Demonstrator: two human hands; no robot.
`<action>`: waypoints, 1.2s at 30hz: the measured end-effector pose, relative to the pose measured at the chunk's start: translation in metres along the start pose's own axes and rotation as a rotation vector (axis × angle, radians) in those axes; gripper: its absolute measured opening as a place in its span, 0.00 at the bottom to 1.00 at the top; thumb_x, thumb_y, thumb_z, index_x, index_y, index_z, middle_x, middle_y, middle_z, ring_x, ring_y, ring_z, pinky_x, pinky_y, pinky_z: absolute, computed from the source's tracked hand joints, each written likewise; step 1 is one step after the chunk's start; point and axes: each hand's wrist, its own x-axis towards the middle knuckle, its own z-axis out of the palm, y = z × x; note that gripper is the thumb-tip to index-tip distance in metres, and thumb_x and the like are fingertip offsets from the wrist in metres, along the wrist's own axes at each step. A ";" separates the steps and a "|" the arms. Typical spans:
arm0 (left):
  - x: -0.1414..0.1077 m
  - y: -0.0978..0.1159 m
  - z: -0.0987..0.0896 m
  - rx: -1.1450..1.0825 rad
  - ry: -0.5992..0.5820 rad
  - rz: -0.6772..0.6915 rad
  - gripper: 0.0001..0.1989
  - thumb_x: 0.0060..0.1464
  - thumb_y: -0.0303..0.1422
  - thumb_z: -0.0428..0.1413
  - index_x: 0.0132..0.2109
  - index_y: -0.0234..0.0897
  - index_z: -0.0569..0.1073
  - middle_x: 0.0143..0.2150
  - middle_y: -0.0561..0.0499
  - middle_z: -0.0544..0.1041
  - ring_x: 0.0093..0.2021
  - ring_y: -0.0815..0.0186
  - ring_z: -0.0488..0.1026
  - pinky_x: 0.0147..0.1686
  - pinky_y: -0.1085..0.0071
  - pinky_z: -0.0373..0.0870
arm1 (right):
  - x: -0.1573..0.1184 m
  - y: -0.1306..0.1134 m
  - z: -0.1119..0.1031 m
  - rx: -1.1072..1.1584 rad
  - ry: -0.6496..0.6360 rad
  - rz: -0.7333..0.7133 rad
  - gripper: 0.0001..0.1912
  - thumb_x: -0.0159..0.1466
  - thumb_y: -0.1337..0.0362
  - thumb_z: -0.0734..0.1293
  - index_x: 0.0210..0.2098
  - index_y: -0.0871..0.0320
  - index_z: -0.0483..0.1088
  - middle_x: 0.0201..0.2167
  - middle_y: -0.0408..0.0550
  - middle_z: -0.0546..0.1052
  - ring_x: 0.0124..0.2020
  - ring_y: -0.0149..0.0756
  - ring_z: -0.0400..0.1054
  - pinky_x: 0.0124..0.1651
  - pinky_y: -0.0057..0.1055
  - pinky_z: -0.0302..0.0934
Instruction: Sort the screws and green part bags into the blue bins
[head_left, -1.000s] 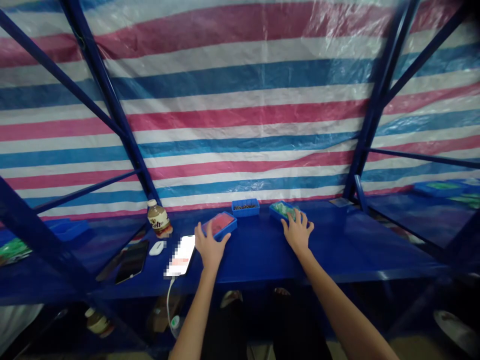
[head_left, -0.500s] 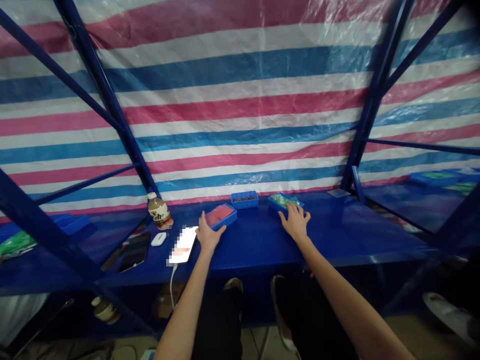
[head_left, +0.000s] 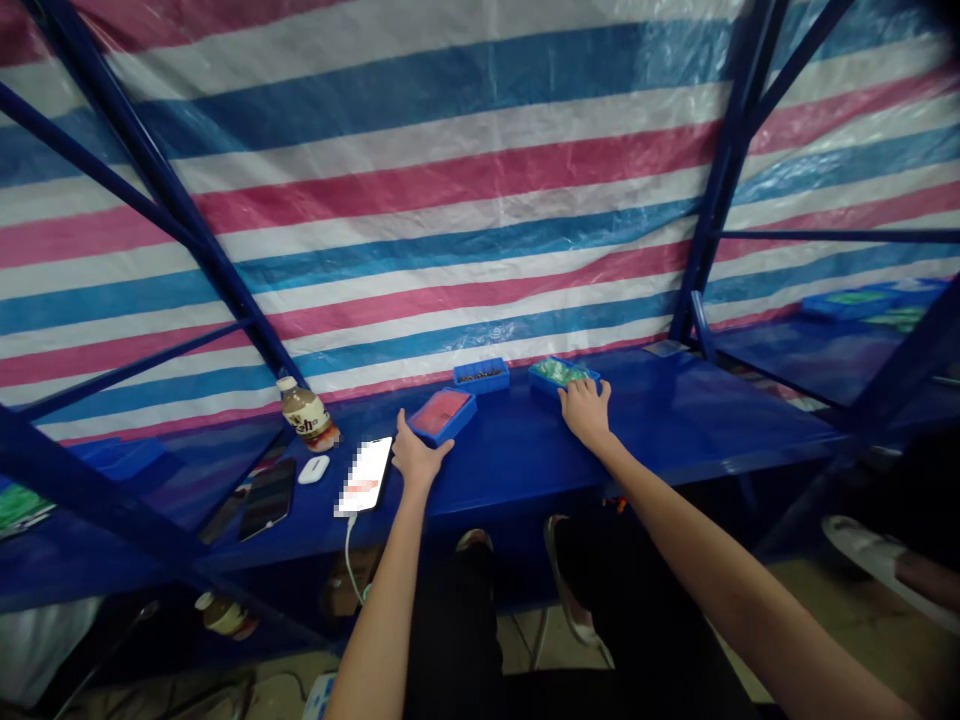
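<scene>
Right hand (head_left: 588,412) has bunched its fingers at the green-filled tray (head_left: 541,385), centre right, pinch unclear; left hand (head_left: 417,462) spreads against the pink-filled tray (head_left: 459,422).

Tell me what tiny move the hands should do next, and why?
I'd probably have the right hand gently draw the box with green pieces a little closer. Its fingers are at that box's near edge, and the box sits towards the back of the table, farther away than the box with pink contents.
</scene>
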 end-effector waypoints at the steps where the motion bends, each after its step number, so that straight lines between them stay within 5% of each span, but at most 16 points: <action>1: 0.000 0.001 0.001 0.010 -0.015 -0.026 0.61 0.40 0.47 0.68 0.70 0.42 0.37 0.63 0.34 0.66 0.62 0.42 0.64 0.58 0.45 0.60 | 0.000 0.002 0.002 0.003 -0.006 0.003 0.22 0.71 0.61 0.51 0.44 0.65 0.73 0.47 0.62 0.75 0.55 0.51 0.60 0.63 0.52 0.37; 6: 0.000 0.001 0.004 0.054 -0.069 -0.079 0.62 0.40 0.50 0.66 0.70 0.34 0.37 0.64 0.30 0.64 0.64 0.42 0.61 0.61 0.44 0.53 | 0.002 0.016 0.007 0.164 0.038 0.066 0.22 0.68 0.53 0.57 0.51 0.61 0.72 0.63 0.62 0.62 0.65 0.55 0.49 0.61 0.51 0.46; 8: 0.001 -0.003 0.005 0.049 -0.077 -0.072 0.61 0.39 0.52 0.66 0.70 0.35 0.41 0.66 0.31 0.61 0.66 0.42 0.59 0.62 0.44 0.53 | 0.004 0.023 0.008 0.254 0.058 0.187 0.35 0.62 0.45 0.63 0.62 0.60 0.62 0.67 0.64 0.55 0.66 0.59 0.47 0.60 0.52 0.49; 11: 0.002 -0.008 0.005 0.003 -0.073 -0.050 0.54 0.39 0.53 0.66 0.66 0.37 0.50 0.65 0.34 0.64 0.63 0.45 0.63 0.61 0.49 0.57 | 0.011 0.032 0.010 0.345 -0.043 0.356 0.63 0.50 0.38 0.70 0.71 0.65 0.39 0.64 0.72 0.58 0.64 0.64 0.52 0.61 0.56 0.49; 14: 0.003 -0.009 0.004 -0.021 -0.069 -0.060 0.48 0.37 0.53 0.66 0.60 0.37 0.57 0.57 0.38 0.72 0.57 0.47 0.70 0.56 0.53 0.64 | 0.016 0.035 0.011 0.384 -0.174 0.421 0.71 0.45 0.40 0.74 0.70 0.74 0.34 0.61 0.76 0.62 0.63 0.65 0.55 0.63 0.55 0.49; 19: -0.005 -0.004 0.004 -0.052 0.027 -0.042 0.49 0.37 0.52 0.67 0.59 0.35 0.54 0.53 0.37 0.71 0.54 0.49 0.72 0.52 0.55 0.68 | 0.002 0.032 0.002 0.470 -0.175 0.532 0.63 0.42 0.47 0.76 0.66 0.72 0.48 0.61 0.75 0.61 0.61 0.64 0.59 0.60 0.52 0.56; 24: -0.020 0.008 0.006 -0.063 0.242 0.260 0.46 0.40 0.43 0.67 0.61 0.36 0.54 0.55 0.39 0.67 0.58 0.49 0.66 0.55 0.54 0.67 | -0.027 0.023 -0.015 0.533 -0.071 0.515 0.57 0.40 0.49 0.77 0.61 0.69 0.53 0.56 0.70 0.64 0.57 0.62 0.62 0.57 0.50 0.60; 31: -0.024 0.022 0.011 0.168 0.224 0.702 0.46 0.41 0.32 0.68 0.64 0.31 0.54 0.61 0.33 0.62 0.62 0.43 0.58 0.61 0.47 0.61 | -0.028 0.006 -0.027 0.481 0.011 0.284 0.51 0.44 0.54 0.76 0.61 0.65 0.52 0.54 0.64 0.63 0.54 0.60 0.60 0.56 0.54 0.60; 36: -0.028 0.028 0.009 0.300 0.141 0.879 0.41 0.45 0.27 0.65 0.65 0.36 0.58 0.64 0.35 0.60 0.65 0.42 0.55 0.63 0.46 0.58 | -0.027 -0.007 -0.032 0.369 0.023 -0.004 0.50 0.49 0.61 0.74 0.64 0.66 0.48 0.59 0.66 0.59 0.60 0.60 0.52 0.61 0.54 0.55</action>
